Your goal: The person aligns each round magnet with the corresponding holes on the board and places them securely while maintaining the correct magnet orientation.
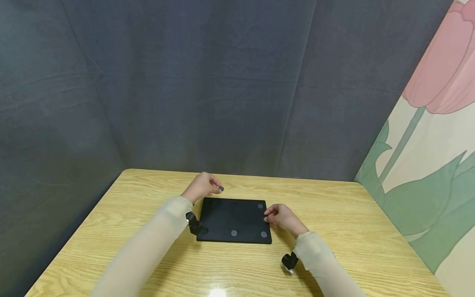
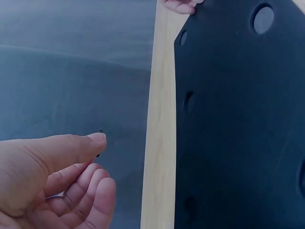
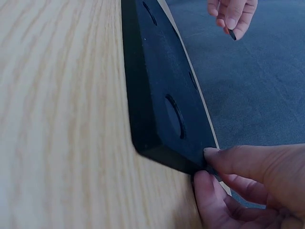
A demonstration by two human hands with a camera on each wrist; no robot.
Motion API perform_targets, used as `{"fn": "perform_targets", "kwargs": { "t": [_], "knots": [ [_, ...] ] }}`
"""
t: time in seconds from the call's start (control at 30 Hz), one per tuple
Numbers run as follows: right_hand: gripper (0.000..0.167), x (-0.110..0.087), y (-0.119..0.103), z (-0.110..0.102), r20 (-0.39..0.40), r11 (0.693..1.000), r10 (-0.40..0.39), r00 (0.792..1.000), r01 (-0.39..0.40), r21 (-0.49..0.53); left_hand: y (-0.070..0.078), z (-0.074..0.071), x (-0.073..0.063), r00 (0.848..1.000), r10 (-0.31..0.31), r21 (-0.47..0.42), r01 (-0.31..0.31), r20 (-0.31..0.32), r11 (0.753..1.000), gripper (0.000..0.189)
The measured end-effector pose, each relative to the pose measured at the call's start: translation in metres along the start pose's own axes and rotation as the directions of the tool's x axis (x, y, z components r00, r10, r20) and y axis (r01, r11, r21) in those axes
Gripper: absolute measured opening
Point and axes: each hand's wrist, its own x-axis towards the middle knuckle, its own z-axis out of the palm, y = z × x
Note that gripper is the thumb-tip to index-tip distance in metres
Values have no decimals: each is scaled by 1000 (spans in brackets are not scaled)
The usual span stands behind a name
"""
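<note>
Right grip pinches the right edge of a black rectangular board on the wooden surface; near the board's far-left corner, the left grip clamps a small dark piece, probably a disc; behind hangs a blue-grey curtain.

Your counter has a light wood grain and rounded far corners. On it, before you, lies a black rectangular board with round recesses in its upper face.
</note>
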Motion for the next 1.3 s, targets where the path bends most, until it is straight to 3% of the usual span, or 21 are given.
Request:
{"fn": "perform_targets", "kwargs": {
  "t": [0.3, 0.53, 0.73, 1.3],
  "knots": [
    [8, -3, 0, -4, 47, 998, -65, 997, 64, 24, 5, 22, 6, 1000, 23, 6, -23, 3, 1000, 11],
    [11, -1, 0, 0, -4, 1000, 0, 1000, 0, 17, 3, 36, 8, 998, 59, 1, -59, 4, 998, 11],
    [11, -1, 0, 1, -14, 1000, 6, 1000, -6, 1, -2, 46, 9, 998, 66, -7, -66, 13, 998, 10],
    [10, 3, 4, 1, -7, 1000, -5, 1000, 5, 7, -10, 63, 12, 999, 28, 45, -28, 17, 999, 8]
  ]
}}
